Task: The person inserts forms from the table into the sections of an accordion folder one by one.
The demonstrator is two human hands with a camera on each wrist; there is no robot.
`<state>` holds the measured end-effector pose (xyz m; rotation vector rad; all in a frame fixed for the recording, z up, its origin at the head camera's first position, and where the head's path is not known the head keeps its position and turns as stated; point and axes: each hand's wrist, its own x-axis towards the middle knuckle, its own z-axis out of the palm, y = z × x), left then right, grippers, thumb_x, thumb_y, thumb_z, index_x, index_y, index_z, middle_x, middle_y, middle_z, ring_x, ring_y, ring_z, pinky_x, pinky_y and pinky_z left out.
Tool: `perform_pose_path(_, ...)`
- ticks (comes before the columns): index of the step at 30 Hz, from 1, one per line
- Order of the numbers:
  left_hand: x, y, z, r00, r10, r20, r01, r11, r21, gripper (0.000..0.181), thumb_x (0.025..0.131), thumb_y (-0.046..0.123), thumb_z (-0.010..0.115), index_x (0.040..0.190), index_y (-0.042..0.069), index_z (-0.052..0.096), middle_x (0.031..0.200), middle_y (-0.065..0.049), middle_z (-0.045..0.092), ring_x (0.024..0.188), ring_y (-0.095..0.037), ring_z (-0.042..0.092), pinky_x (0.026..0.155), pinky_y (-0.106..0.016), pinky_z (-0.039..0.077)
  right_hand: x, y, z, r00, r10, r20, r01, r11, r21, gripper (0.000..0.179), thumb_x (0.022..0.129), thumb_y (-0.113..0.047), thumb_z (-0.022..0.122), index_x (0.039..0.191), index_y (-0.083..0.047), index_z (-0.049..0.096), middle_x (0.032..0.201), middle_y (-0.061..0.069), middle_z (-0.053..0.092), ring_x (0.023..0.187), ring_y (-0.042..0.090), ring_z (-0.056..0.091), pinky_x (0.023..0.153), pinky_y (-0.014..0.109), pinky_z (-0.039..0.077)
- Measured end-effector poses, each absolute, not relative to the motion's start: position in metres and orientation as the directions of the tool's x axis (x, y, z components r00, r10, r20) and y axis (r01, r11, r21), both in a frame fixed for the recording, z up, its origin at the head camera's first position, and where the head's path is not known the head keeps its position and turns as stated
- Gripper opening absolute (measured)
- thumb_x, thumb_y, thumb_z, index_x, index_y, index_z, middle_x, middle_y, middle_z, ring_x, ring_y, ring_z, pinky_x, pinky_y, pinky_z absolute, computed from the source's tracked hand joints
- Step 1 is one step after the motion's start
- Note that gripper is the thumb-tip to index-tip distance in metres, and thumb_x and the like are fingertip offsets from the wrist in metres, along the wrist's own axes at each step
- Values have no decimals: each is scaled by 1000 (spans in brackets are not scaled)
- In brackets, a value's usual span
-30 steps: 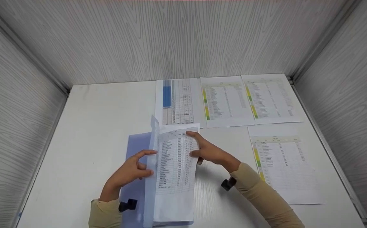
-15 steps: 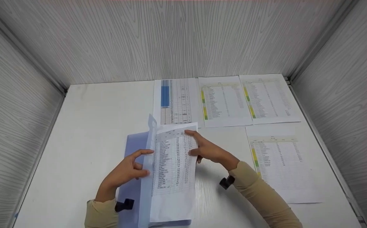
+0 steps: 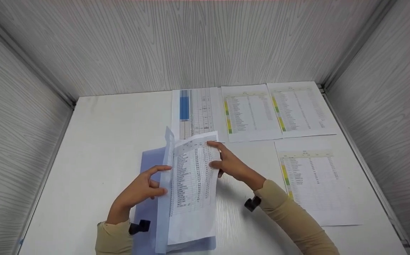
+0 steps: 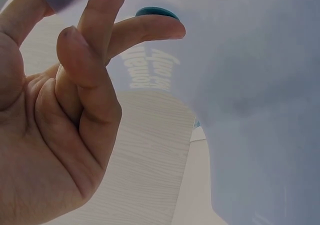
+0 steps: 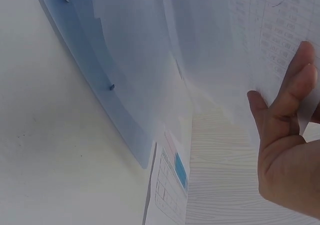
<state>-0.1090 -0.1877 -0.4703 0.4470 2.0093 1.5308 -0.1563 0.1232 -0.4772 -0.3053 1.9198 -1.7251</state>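
Observation:
A translucent blue plastic folder [image 3: 150, 159] lies on the table with its flap [image 3: 163, 212] raised. My left hand [image 3: 139, 189] holds that flap, index finger and thumb against its outer side. In the left wrist view, pale lettering [image 4: 150, 67] and a small teal disc [image 4: 157, 11] show on the plastic beside the fingers. My right hand [image 3: 231, 163] grips the right edge of a printed table sheet [image 3: 192, 180], with index finger and thumb on its printed face and other fingers behind. The sheet bows upward over the folder, and its left edge meets the flap.
Along the back of the table lie a sheet with a blue column [image 3: 184, 106] and two sheets with yellow-green side bars, a left one [image 3: 252, 113] and a right one [image 3: 300, 109]. Another such sheet [image 3: 318, 191] lies at the right. Grey wood-grain panels [image 3: 198, 46] enclose the table.
My right hand has shifted slightly up and left with the sheet. The sheet's bottom edge has risen, showing more of the folder beneath. My left hand stays on the flap.

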Motion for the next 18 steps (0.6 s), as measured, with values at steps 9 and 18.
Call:
perform_pose_path(9,-110,-188,-468,-783,570,-247,-102,273,956,73,85,7,69,146,-1,31,103,-32,67,70,-11,60,54,-22,39,-156,109,-481,-838,-496,-226,175,148,-973,72,89,0,54,151,-19,23,122,20,61,82,18,66,50,24,45)
perform_pose_path(18,-109,-188,-468,-785,572,-236,-91,271,958,71,85,8,68,146,0,31,104,-33,66,71,-12,62,55,-22,40,-156,98,-479,-804,-547,-233,159,179,-971,71,90,3,50,151,-16,20,123,20,59,83,19,67,52,28,48)
